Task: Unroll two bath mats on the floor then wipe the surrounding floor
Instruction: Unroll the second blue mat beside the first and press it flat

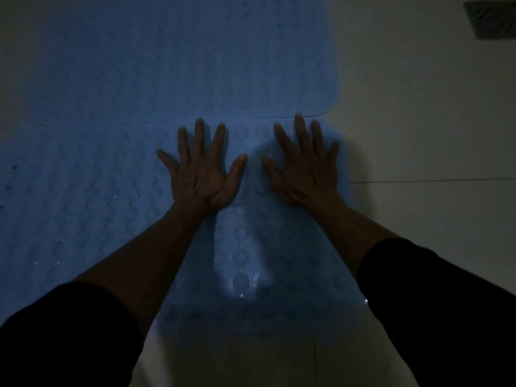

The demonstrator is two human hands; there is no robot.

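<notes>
Two pale blue bath mats with a bumpy suction-cup pattern lie flat on the floor in dim light. The far mat (pixel 181 65) fills the upper middle; the near mat (pixel 78 191) lies below it, and their edges meet along a line just beyond my fingertips. My left hand (pixel 201 169) lies palm down on the near mat with its fingers spread straight. My right hand (pixel 304 166) lies flat beside it, fingers spread, near the mat's right edge. Both hands hold nothing.
Light tiled floor (pixel 418 121) stretches to the right of the mats, with a grout line running across it. A dark square floor drain (pixel 491 19) sits at the top right corner. A strip of bare floor shows at the left edge too.
</notes>
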